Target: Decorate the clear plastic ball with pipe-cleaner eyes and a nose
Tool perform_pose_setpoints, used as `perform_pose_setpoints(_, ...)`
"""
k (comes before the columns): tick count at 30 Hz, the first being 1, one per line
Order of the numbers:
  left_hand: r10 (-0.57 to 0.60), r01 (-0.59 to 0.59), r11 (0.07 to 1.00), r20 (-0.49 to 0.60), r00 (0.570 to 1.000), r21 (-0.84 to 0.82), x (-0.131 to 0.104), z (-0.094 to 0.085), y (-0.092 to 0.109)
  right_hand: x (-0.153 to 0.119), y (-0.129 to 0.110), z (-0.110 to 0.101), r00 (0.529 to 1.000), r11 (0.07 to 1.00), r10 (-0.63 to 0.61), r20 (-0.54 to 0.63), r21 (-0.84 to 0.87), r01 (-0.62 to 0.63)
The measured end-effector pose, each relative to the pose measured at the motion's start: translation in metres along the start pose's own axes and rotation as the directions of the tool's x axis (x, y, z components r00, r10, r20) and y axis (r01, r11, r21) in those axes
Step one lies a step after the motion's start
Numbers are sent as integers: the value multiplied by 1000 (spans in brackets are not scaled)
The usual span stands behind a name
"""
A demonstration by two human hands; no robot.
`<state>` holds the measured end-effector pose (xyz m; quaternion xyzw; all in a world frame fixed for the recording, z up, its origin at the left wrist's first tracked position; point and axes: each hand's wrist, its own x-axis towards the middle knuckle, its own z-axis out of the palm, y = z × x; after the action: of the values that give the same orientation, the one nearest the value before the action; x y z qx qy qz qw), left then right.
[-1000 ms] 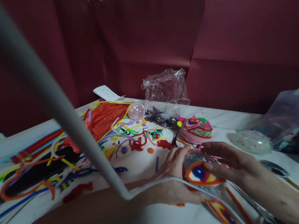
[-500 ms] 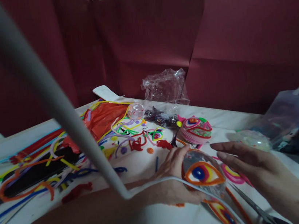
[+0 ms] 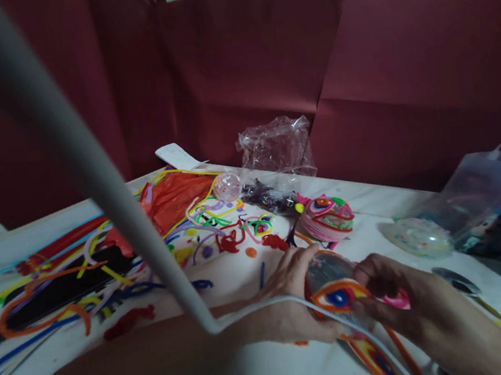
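Note:
My left hand (image 3: 293, 305) is wrapped around a clear plastic ball (image 3: 328, 266), keeping it just above the table. On the ball's near face is an eye made of coiled pipe cleaners (image 3: 336, 298), orange-rimmed with a blue centre. The thumb and bent fingers of my right hand (image 3: 413, 301) close on the eye's right corner, partly covering it. Below the ball lies a second orange-rimmed eye (image 3: 375, 362). A pink coiled piece (image 3: 397, 299) shows behind my right fingers. A pale cord crosses in front of my left hand and the ball.
Behind stands a decorated pink ball (image 3: 327, 219). To the left spread loose pipe cleaners (image 3: 118, 272) and a red plastic bag (image 3: 178, 197). A clear half-dome (image 3: 418, 236) sits at right. A grey pole (image 3: 90, 165) cuts across the view.
My right hand has moved in from the right, and its fingers, stretched out before, now bend and close on the eye. The left hand keeps its hold on the ball.

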<state>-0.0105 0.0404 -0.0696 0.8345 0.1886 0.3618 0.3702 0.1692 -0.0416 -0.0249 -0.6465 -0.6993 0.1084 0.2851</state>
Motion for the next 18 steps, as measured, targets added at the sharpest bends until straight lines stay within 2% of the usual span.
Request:
perform_pose_setpoints(3,-85,86,996,51,995,-27,1,-4,4,-1,1,-2,987,998,-53,155,-23,57)
perform_pose_setpoints(5,-127,129,991,42,991,-40,3,-4,6,-1,-1,-3,985,991,-106,134,-64,116)
perform_pose_setpoints(7,-153,155,987,29,988,-49,4,-2,6,1,-5,-4,972,969,-214,93,-103,223)
perform_pose_setpoints(11,-162,164,985,41,986,-58,5,-2,5,2,-10,-6,917,893,-398,31,-214,395)
perform_pose_setpoints(15,-149,156,985,85,985,-79,4,-8,3,1,-11,-5,882,853,-470,28,-240,463)
perform_pose_setpoints(18,-162,171,981,109,981,-87,6,-10,-1,0,-10,-4,876,853,-480,37,-212,476)
